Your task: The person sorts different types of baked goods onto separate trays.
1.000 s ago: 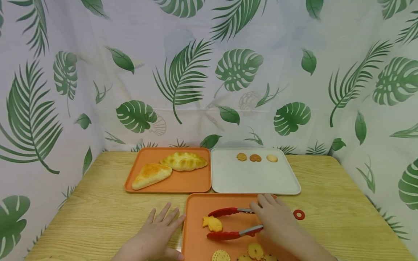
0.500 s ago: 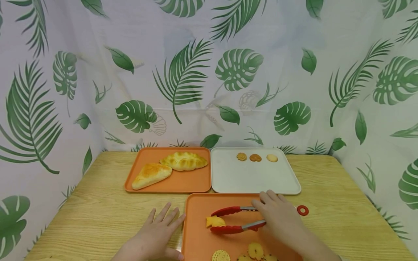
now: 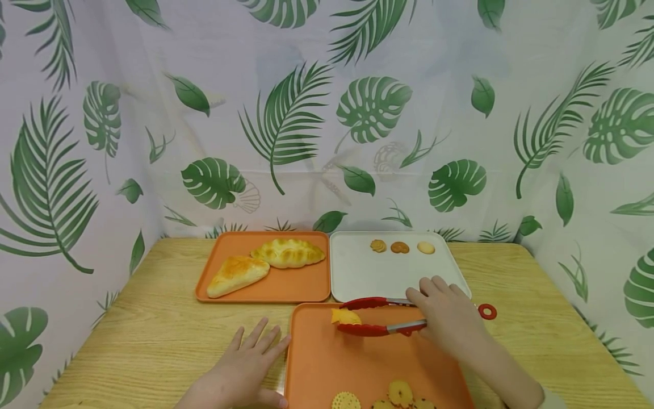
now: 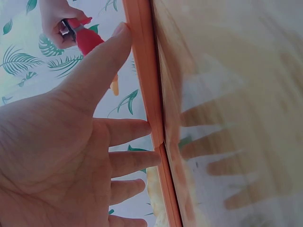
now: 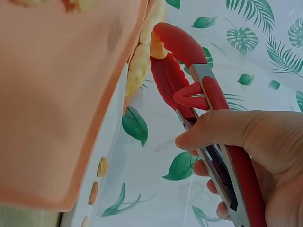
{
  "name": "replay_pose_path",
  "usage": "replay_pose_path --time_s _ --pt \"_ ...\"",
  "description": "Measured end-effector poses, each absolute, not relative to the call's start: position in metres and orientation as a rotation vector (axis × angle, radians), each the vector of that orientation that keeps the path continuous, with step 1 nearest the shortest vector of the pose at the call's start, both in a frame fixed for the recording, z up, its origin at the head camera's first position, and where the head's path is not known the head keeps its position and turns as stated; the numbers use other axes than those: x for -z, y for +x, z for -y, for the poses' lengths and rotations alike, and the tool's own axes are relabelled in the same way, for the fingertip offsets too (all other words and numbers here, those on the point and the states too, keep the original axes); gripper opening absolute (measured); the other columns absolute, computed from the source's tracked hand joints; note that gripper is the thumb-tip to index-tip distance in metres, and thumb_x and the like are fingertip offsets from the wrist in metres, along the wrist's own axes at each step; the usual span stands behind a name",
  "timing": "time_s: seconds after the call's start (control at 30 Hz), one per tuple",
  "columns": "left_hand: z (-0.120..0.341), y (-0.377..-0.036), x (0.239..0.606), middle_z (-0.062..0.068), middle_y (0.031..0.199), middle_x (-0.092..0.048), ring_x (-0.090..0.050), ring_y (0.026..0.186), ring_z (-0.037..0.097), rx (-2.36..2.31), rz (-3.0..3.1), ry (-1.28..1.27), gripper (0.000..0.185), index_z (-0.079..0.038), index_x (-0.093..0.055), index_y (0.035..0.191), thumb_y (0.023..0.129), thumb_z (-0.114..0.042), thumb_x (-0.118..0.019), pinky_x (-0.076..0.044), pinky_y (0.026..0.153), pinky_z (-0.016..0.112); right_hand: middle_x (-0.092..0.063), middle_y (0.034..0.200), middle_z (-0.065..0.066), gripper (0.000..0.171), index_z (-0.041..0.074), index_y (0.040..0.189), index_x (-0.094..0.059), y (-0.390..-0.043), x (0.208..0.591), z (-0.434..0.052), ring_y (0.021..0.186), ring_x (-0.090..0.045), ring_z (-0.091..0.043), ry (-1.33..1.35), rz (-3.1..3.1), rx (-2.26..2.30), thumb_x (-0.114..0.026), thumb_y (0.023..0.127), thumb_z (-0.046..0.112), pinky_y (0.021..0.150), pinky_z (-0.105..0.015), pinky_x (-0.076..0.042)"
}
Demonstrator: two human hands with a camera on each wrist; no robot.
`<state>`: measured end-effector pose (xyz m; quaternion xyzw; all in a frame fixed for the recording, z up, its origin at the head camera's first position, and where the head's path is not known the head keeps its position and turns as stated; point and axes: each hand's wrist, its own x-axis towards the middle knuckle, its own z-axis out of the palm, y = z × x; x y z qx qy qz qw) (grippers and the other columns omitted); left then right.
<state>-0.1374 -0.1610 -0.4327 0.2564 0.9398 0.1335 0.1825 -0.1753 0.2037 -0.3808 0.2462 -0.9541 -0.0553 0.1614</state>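
Tongs (image 3: 380,316) with red tips sit in the right hand (image 3: 449,318), whose fingers curl round the metal handles and squeeze the two tips together on a small yellow fish-shaped pastry (image 3: 345,316). The pastry hangs clear of the surface, over the far edge of the near orange tray (image 3: 357,363), just short of the white tray (image 3: 368,278) beyond it. The right wrist view shows only a little of the pastry caught between the very ends of the tips.

The left hand (image 3: 245,369) lies flat on the wooden table (image 3: 153,335), fingers straight and spread, its fingertips against the left edge of the near orange tray.

Three small cookies (image 3: 399,247) line the far edge of the white tray. More round cookies (image 3: 398,393) lie at the near edge of the near orange tray. Two large bread pieces (image 3: 265,262) fill the far orange tray (image 3: 306,287) at the left.

The hold looks shallow, so the pastry could slip or twist out if the squeeze eases or the tongs jolt, likely dropping on the seam between the trays. A low pass might also clip the white tray's raised rim and knock the pastry free.
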Motion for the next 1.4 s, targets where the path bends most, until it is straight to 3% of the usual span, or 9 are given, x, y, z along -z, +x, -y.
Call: replay_pose_path --time_s 0.3,0.6,0.83,1.4 --pt "0.16 -0.137 0.435 0.016 0.161 -0.023 -0.006 0.151 0.041 -0.375 -2.661 0.734 0.103 -0.015 -0.029 0.155 0.074 -0.07 -0.062 -0.012 0.111 0.073 -0.051 0.084 -0.004 0.052 0.011 0.096 -0.06 -0.197 0.366 -0.21 0.08 -0.045 -0.021 0.657 2.683 0.113 -0.093 0.058 0.022 0.061 -0.032 -0.04" --pt "0.16 -0.137 0.435 0.016 0.161 -0.024 -0.006 0.151 0.041 -0.357 -2.665 0.723 0.103 -0.016 -0.028 0.155 0.074 -0.07 -0.063 -0.012 0.112 0.073 -0.049 0.083 -0.005 0.045 0.009 0.099 -0.061 -0.234 0.367 -0.214 0.08 -0.043 -0.023 0.611 2.721 0.082 -0.089 0.063 0.014 0.057 -0.028 -0.034" --pt "0.161 -0.136 0.435 0.017 0.16 -0.026 -0.008 0.151 0.042 -0.354 -2.678 0.741 0.103 -0.015 -0.029 0.154 0.074 -0.069 -0.064 -0.014 0.111 0.073 -0.053 0.085 -0.008 0.047 0.008 0.106 -0.063 -0.264 0.379 -0.211 0.083 -0.048 -0.025 0.55 2.785 0.098 -0.087 0.068 0.017 0.063 -0.036 -0.046" --pt "0.161 -0.137 0.436 0.017 0.16 -0.025 -0.008 0.15 0.043 -0.35 -2.681 0.752 0.102 -0.014 -0.03 0.154 0.075 -0.067 -0.064 -0.015 0.11 0.074 -0.061 0.104 -0.016 0.047 0.005 0.116 -0.062 -0.321 0.402 -0.199 0.101 -0.052 -0.033 0.405 2.929 0.149 -0.081 0.075 0.018 0.085 -0.049 -0.05"
